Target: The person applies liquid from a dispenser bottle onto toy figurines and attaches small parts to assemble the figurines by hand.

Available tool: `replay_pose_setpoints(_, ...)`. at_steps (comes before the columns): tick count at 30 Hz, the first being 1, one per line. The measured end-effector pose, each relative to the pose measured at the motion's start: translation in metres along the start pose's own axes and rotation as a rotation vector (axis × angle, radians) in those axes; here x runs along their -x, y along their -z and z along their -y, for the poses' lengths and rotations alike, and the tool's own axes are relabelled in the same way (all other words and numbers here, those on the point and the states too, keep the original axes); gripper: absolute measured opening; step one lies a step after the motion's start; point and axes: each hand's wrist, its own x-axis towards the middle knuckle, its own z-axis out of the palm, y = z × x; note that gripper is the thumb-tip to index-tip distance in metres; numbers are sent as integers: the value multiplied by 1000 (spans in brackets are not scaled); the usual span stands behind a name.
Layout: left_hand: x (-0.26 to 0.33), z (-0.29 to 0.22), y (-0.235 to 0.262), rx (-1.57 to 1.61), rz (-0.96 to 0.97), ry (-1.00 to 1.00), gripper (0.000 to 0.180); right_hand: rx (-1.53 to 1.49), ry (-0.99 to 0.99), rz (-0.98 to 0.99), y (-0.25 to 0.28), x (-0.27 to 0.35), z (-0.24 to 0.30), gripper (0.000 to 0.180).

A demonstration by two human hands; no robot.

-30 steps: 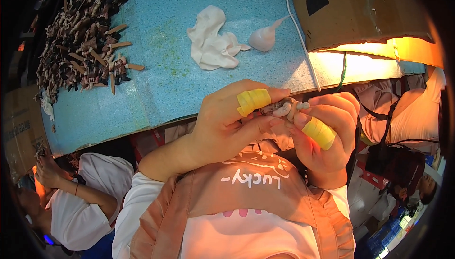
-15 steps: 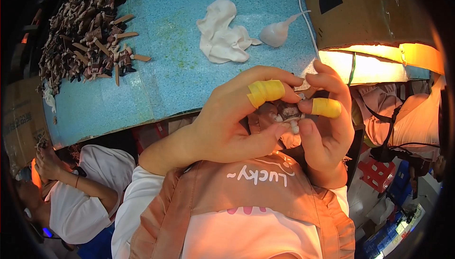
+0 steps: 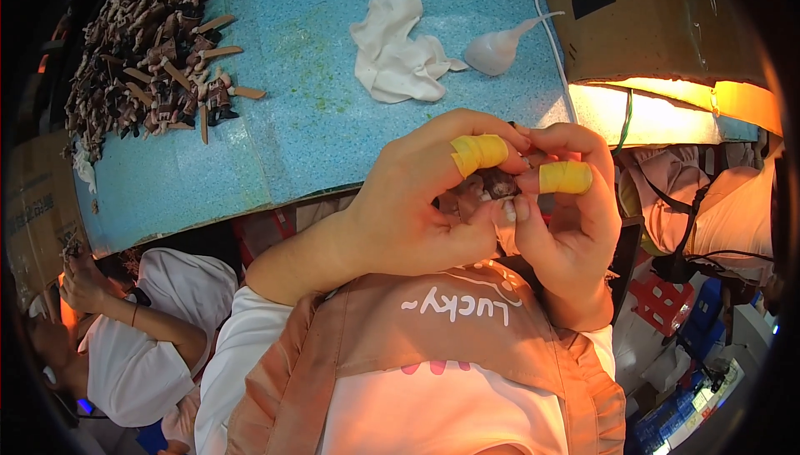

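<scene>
Just in front of my chest, my left hand (image 3: pixel 408 201) and my right hand (image 3: pixel 571 213) meet around a small brown and white figurine (image 3: pixel 500 185). Both hands have curled fingers, with thumb tips close together at its near side. Yellow tape wraps one finger on each hand. Much of the figurine is covered by my fingers, so its lower details cannot be made out. Beyond my hands, on the blue table (image 3: pixel 292 105), lie a crumpled white glove or cloth (image 3: pixel 392 59) and a translucent squeeze bulb (image 3: pixel 493 52) with a thin spout.
Many similar figurines (image 3: pixel 154 51) with flat tan pieces are heaped at the table's far left. A cardboard box (image 3: pixel 667 34) and a white cable (image 3: pixel 550 30) are at the far right, by a bright light. Another person's hand (image 3: pixel 87 288) works at the left; red plastic (image 3: pixel 662 301) is lower right.
My fingers have drawn closer together around the figurine, covering more of it, and my thumb tips have come nearer each other. The view has shifted slightly.
</scene>
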Motion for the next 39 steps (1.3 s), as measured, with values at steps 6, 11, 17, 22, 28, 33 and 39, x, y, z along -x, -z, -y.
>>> replay_pose_setpoints(6, 7, 8, -10, 117, -100, 91, 25, -26, -62, 13, 0, 1, -4, 23)
replay_pose_setpoints(11, 0, -4, 0, 959, -112, 604, 27, -35, -198, -71, 2, 0, 12, 35)
replay_pose_setpoints(17, 4, -31, -3, 881, -17, 546, 50, 263, -121, 61, 7, -1, 14, 57)
replay_pose_setpoints(22, 4, -27, 2, 756, 86, 549, 63, -36, -132, 93, 14, 3, 5, 58)
replay_pose_setpoints(28, 8, -22, -2, 783, 59, 528, 63, -179, -164, 87, 9, 11, -1, 62)
replay_pose_setpoints(33, 6, -22, 0, 787, 62, 570, 63, -201, -217, 123, 10, 9, 1, 66)
replay_pose_setpoints(39, 6, -20, 1, 774, 41, 574, 62, -188, -107, 74, 3, 3, -4, 56)
